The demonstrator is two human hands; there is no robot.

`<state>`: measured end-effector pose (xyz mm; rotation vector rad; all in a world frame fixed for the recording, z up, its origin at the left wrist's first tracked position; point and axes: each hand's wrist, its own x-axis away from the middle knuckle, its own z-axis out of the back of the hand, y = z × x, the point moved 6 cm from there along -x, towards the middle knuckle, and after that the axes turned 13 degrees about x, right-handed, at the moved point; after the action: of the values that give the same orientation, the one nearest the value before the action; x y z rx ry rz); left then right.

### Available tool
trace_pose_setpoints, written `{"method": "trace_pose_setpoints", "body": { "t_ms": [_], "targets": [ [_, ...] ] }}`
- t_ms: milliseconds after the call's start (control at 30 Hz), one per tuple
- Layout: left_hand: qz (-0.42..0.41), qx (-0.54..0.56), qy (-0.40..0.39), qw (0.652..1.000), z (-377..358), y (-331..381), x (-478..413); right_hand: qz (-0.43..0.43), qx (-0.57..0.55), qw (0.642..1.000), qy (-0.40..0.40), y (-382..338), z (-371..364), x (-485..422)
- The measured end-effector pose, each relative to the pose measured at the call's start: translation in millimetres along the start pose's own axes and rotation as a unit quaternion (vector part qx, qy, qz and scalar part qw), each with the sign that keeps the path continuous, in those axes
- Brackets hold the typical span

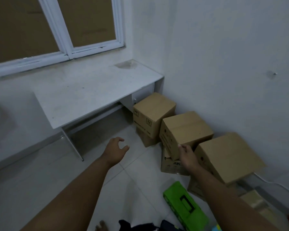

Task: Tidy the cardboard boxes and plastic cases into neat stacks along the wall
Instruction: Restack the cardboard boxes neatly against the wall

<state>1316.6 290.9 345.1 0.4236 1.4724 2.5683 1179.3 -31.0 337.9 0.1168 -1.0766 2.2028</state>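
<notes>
Bare floor (pixel 57 189) left; cardboard boxes (pixel 185 129) line wall (pixel 232 64); green case (pixel 185 205) near.

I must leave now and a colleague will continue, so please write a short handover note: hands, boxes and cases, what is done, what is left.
Left hand: holds nothing, fingers loosely curled, in front of the desk.
Right hand: grips the lower corner of the middle box, which looks askew on its stack.
Done: far box and near box sit on stacks along the wall.
Left: square the middle box; the green case lies on the floor, unstacked.
</notes>
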Motion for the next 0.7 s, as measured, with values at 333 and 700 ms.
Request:
{"method": "trace_pose_setpoints", "body": {
  "t_ms": [333,700],
  "targets": [
    [0.064,-0.023,-0.040,0.997,123,-95,-68,-0.067,0.007,0.997,0.033,-83,-95,-38],
    [0.071,-0.016,-0.082,0.994,106,-95,-182,-0.136,-0.002,0.990,0.040,-87,-104,-121]
  ]
}}
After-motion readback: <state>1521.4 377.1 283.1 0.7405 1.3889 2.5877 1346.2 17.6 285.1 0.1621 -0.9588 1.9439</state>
